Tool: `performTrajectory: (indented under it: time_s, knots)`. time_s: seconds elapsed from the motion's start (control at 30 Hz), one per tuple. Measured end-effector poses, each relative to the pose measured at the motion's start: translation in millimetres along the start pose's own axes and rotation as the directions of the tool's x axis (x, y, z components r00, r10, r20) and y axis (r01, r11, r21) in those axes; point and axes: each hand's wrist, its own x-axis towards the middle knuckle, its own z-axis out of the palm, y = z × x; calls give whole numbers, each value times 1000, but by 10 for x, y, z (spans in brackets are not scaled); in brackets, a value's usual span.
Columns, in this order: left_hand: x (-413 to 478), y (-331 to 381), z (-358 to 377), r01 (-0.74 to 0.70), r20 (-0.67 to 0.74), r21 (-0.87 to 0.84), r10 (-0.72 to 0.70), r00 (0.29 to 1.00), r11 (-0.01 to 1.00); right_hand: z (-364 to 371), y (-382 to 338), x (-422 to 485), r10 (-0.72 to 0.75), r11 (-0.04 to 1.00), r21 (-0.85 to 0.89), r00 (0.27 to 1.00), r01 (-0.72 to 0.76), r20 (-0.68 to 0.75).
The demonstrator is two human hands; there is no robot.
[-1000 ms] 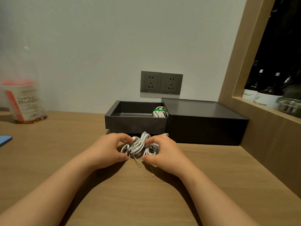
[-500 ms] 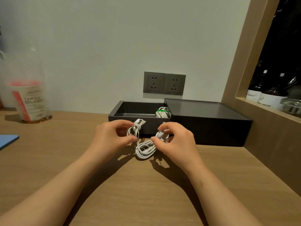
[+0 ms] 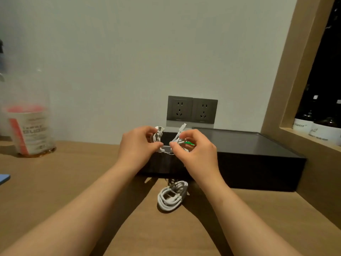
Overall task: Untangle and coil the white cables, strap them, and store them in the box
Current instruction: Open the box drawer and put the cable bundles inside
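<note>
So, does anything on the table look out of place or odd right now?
Only a white cable coil lies loose on the table, in front of the box, with no strap that I can see. The left hand pinches a second bundle, the right hand a third bundle. Nothing looks spilled or damaged.

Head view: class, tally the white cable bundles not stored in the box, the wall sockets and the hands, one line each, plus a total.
Cable bundles: 3
Wall sockets: 2
Hands: 2, left hand, right hand
Total: 7
</note>
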Motion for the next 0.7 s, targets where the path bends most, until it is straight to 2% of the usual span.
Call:
performTrajectory:
  time_s: [0.13, 0.2, 0.3, 0.43, 0.57, 0.7]
  knots:
    - [344, -78, 159, 57, 81, 103, -66, 995, 993, 149, 111, 328, 181, 982, -74, 974, -172, 139]
    - [436, -126, 227, 55, 138, 140, -75, 988, 989, 187, 121, 471, 223, 972, -124, 950, -199, 219]
    - [478, -191, 311, 35, 228, 171, -74, 971, 985, 230, 102, 611, 292, 932, -316, 881, -176, 372]
    - [505, -229, 349, 4, 331, 192, -68, 941, 981, 216, 101, 717, 366, 867, -473, 846, -159, 387]
    - [514, -235, 337, -14, 407, 189, -66, 911, 982, 198, 61, 709, 405, 799, -597, 799, -71, 445]
    - [517, -224, 326, -19, 444, 201, -74, 893, 979, 264, 97, 710, 449, 737, -671, 800, -81, 397]
